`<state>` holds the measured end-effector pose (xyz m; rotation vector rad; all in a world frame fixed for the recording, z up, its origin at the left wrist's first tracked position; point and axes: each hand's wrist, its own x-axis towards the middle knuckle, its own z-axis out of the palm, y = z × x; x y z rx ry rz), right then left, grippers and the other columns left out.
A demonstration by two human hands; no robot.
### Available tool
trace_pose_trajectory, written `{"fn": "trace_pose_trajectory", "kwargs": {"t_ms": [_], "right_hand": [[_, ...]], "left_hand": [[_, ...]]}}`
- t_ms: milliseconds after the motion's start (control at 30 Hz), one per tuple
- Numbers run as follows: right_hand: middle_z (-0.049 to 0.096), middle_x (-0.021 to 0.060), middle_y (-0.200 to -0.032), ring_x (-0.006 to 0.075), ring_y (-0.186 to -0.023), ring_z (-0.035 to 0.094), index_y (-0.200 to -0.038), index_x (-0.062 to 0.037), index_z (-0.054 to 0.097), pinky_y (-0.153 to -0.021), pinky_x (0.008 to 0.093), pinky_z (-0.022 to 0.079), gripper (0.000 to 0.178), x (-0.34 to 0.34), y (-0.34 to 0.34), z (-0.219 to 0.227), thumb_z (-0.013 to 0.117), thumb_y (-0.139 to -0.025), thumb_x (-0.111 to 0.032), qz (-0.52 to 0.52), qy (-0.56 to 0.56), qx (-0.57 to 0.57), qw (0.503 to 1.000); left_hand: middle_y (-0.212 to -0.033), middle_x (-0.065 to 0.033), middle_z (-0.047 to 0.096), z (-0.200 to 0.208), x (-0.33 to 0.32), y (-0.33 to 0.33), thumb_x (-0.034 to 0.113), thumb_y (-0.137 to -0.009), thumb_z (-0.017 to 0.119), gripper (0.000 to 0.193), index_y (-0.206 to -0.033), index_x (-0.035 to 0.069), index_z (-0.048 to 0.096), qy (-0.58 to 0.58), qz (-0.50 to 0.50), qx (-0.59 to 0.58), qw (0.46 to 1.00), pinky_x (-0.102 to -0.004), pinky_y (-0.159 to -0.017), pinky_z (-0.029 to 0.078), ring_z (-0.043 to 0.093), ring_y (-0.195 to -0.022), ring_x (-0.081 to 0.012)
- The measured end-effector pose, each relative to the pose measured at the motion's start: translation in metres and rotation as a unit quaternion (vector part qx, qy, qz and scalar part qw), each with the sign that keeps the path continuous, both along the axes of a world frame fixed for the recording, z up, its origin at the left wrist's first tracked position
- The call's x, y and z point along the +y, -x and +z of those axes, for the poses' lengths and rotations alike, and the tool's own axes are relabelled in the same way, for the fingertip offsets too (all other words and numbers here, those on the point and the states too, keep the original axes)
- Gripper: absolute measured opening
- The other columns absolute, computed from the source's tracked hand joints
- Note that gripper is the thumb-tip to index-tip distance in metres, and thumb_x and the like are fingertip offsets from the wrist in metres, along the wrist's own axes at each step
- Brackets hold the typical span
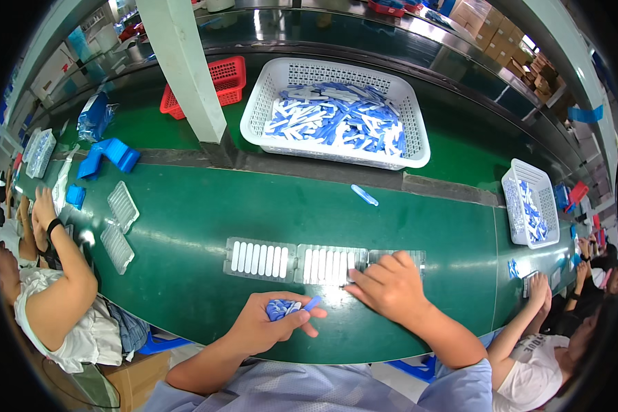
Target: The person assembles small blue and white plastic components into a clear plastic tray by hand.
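My left hand [277,317] is closed around a bundle of short blue-and-white plastic sticks [281,308]. One blue stick [312,303] pokes out past its thumb and fingertips. At the right end of the middle clear plastic tray [301,273], my right hand [389,283] is closed, its fingertips on the lower end of a white stick [351,261]. Several white sticks [326,266] lie side by side in that tray. The clear tray to its left [229,270] also holds a row of white sticks [259,259]. My right hand partly covers a third clear tray [419,257].
A large white basket [254,130] of loose sticks stands behind, beside a pillar [185,69] and a red basket [232,82]. One stick [364,195] lies alone on the green table [206,213]. Clear trays [123,206] lie left; a smaller basket [549,237] stands right. People work on both sides.
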<state>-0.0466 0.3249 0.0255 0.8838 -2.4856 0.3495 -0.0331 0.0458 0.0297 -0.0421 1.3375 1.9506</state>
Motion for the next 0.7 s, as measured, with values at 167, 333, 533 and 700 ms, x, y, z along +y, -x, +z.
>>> {"fn": "trace_pose_trajectory", "kwargs": {"t_ms": [167, 333, 533, 700], "right_hand": [[0.056, 0.0019, -0.078, 0.0205, -0.078, 0.052, -0.109, -0.0075, 0.074, -0.073, 0.0357, 0.038, 0.041, 0.001, 0.0, 0.004, 0.081, -0.081, -0.036, -0.012, 0.04, -0.164, 0.986], [0.061, 0.0013, -0.077, 0.0226, -0.075, 0.055, -0.111, -0.0071, 0.074, -0.075, 0.0362, 0.04, 0.037, -0.016, -0.003, 0.018, 0.081, -0.083, -0.029, 0.024, 0.187, -0.228, 0.955], [0.063, -0.0005, -0.067, 0.0175, -0.066, 0.057, -0.086, -0.0096, 0.078, -0.066, 0.0311, 0.04, 0.013, -0.025, -0.005, 0.023, 0.083, -0.074, -0.006, 0.072, 0.314, -0.172, 0.931], [0.055, -0.003, -0.065, 0.0172, -0.064, 0.05, -0.081, -0.01, 0.073, -0.065, 0.0343, 0.039, 0.017, 0.005, 0.009, 0.014, 0.086, -0.071, -0.01, -0.007, 0.08, 0.075, 0.994]], "left_hand": [[-0.114, -0.015, 0.075, -0.003, 0.0, -0.001, 0.007, -0.099, 0.065, 0.028, -0.124, -0.007, 0.065, -0.028, 0.006, -0.02, 0.999, -0.0192, -0.048, 0.037, 0.072, -0.083, -0.0119], [-0.113, -0.0232, 0.073, -0.005, 0.003, 0.0, 0.005, -0.1, 0.064, 0.027, -0.123, -0.008, 0.064, -0.013, -0.002, -0.019, 1.0, -0.0222, -0.047, 0.035, 0.073, -0.082, -0.0184], [-0.108, -0.0136, 0.076, 0.0, 0.01, -0.003, 0.014, -0.1, 0.066, 0.026, -0.12, -0.003, 0.067, -0.022, -0.046, 0.02, 0.998, -0.0197, -0.048, 0.038, 0.071, -0.08, -0.0116], [-0.124, -0.018, 0.069, -0.02, -0.008, -0.003, 0.01, -0.1, 0.065, 0.035, -0.131, -0.003, 0.058, -0.117, 0.076, -0.147, 0.979, -0.0216, -0.056, 0.043, 0.071, -0.096, -0.0198]]}}
